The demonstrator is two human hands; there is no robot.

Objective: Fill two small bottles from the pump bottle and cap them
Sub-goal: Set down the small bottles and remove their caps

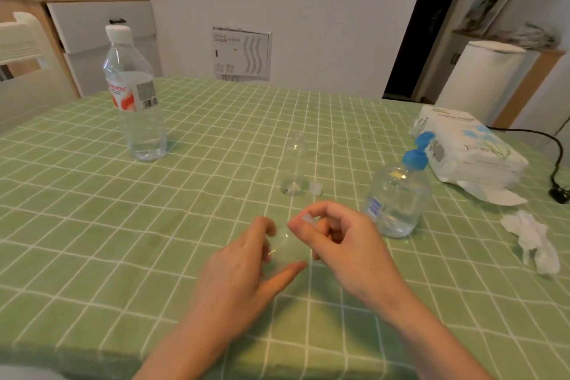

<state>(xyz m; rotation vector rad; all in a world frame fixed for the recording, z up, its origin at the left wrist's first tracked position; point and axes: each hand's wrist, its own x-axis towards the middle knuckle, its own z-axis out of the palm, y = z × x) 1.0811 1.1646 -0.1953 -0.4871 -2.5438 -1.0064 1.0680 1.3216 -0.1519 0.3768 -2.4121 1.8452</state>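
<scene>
Two hands, left hand (246, 259) gripping small bottle (288, 244), right hand (342, 237) pinching cap (307, 219), green checked tablecloth (92, 225), white wall (308, 9) bkgd

Illumination is soft, even and moderately bright, with a slightly hazy, low-contrast cast. Shadows are faint: a diffuse one lies on the green checked tablecloth (154, 225) beneath both hands. The left hand (246, 265) and right hand (342, 244) are motion-blurred, smearing the small clear bottle (288, 245) between them. Small highlights glint on the pump bottle (398, 194) and water bottle (135, 92). Wide-angle distortion bends grid lines and the far furniture toward the edges. The background is soft.
</scene>
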